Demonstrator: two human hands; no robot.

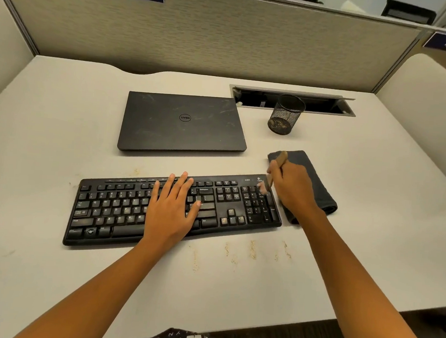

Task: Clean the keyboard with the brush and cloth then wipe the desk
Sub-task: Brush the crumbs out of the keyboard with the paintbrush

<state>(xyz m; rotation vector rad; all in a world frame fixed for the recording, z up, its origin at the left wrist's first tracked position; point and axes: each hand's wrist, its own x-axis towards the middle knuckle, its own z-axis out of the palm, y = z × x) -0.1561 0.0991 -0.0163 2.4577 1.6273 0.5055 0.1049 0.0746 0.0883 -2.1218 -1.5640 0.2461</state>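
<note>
A black keyboard (113,208) lies across the middle of the white desk (62,110). My left hand (173,206) rests flat on its keys with straight fingers. My right hand (293,188) grips a small wooden-handled brush (280,158), whose blurred bristles touch the top right corner of the number pad. A folded dark cloth (321,186) lies just right of the keyboard, partly hidden under my right hand. Sandy crumbs (252,250) are scattered on the desk in front of the keyboard.
A shut black laptop (183,122) lies behind the keyboard. A black mesh pen cup (285,115) stands to its right, in front of an open cable slot (326,104). Beige partition walls enclose the desk on three sides. A few crumbs (136,172) lie behind the keyboard.
</note>
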